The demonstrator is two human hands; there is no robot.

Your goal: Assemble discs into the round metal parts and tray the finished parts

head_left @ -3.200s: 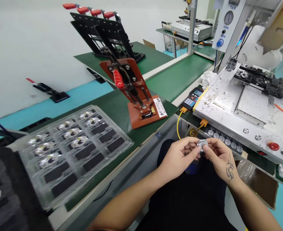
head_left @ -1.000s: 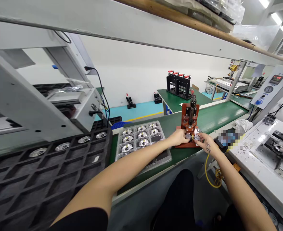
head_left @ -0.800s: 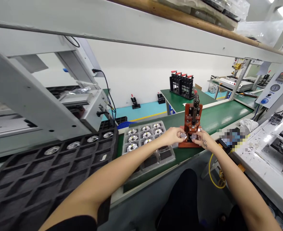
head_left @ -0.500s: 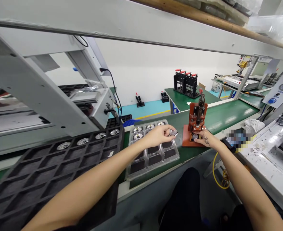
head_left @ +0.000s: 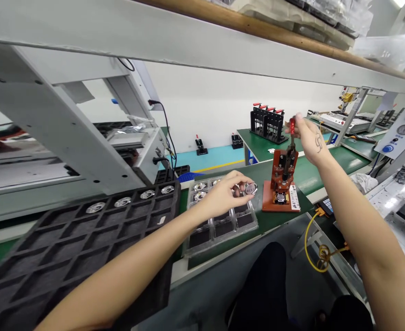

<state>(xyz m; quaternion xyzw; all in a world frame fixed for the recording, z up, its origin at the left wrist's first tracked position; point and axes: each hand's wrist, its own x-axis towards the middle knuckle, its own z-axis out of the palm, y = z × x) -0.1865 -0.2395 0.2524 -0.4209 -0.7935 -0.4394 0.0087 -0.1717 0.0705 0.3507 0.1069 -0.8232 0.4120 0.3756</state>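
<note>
The left hand [head_left: 225,193] pinches a round metal part [head_left: 250,188] above the clear blister tray [head_left: 223,227]. At its two o'clock, the right hand [head_left: 307,135] grips the red lever handle [head_left: 292,125] of the orange toggle press [head_left: 281,184].

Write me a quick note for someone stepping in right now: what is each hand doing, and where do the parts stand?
Left hand: holds a round metal part over the clear tray.
Right hand: grips the red handle of the orange press jig, lever upright.
Done: another round part sits in the jig's base.
Left, likely: pull the lever down; set the held part in a tray pocket.
The black tray nearby holds a few more parts.
</note>
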